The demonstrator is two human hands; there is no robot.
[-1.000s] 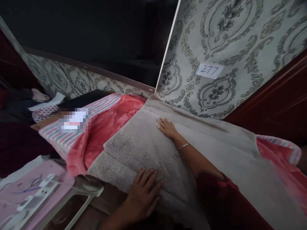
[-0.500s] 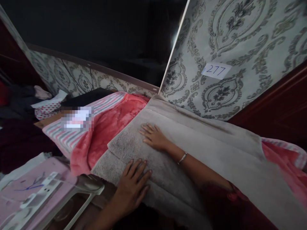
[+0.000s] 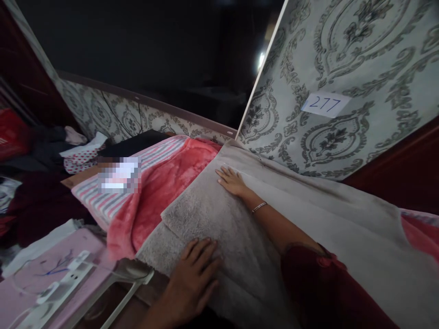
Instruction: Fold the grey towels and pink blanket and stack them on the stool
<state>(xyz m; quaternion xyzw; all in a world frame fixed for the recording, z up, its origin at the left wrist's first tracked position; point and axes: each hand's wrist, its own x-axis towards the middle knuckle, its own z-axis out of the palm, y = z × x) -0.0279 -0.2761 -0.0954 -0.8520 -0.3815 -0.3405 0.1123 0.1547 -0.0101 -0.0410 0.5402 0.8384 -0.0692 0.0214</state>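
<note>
A folded grey fluffy towel (image 3: 222, 219) lies on a wider beige cloth (image 3: 343, 228), over a pink and red blanket (image 3: 161, 187). My left hand (image 3: 195, 278) lies flat on the near edge of the grey towel, fingers spread. My right hand (image 3: 232, 181) rests flat on the towel's far edge, fingers stretched out; a thin bangle is on that wrist. Neither hand holds anything.
A patterned wall panel with a paper label reading 277 (image 3: 325, 104) stands behind at the right. A white plastic stool frame (image 3: 113, 288) and a pink surface (image 3: 41, 269) are at the lower left. Piled clothes (image 3: 68, 151) lie at the far left.
My right hand slid back from the middle of the towel to its far edge. My left hand stayed flat on the near edge. The view shifted a little.
</note>
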